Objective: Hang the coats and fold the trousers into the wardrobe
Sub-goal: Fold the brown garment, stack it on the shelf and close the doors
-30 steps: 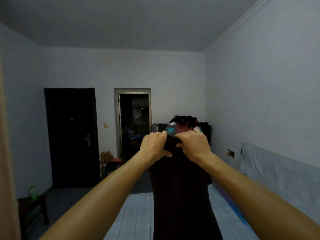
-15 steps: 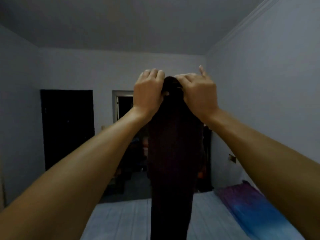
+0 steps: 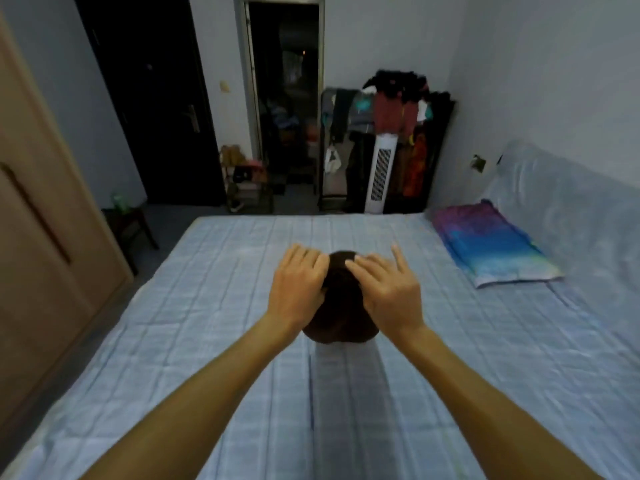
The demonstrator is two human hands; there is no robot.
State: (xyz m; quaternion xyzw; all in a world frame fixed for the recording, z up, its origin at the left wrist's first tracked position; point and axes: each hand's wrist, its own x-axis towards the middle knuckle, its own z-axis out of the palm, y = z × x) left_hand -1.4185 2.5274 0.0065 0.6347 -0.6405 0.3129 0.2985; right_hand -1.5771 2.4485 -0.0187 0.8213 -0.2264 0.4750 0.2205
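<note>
Blue bed [image 3: 194,306] below: left grip [image 3: 298,289] and right grip [image 3: 384,292] pinch dark trousers [image 3: 341,317] above its middle. Probably soft, light, limp; best held by the waistband.

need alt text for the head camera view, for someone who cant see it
The person's left hand and right hand hold a bunched dark garment between them over a bed with a pale blue checked sheet. A colourful pillow lies on its right side, a wardrobe door stands at the left, and a white tower fan stands beyond.
</note>
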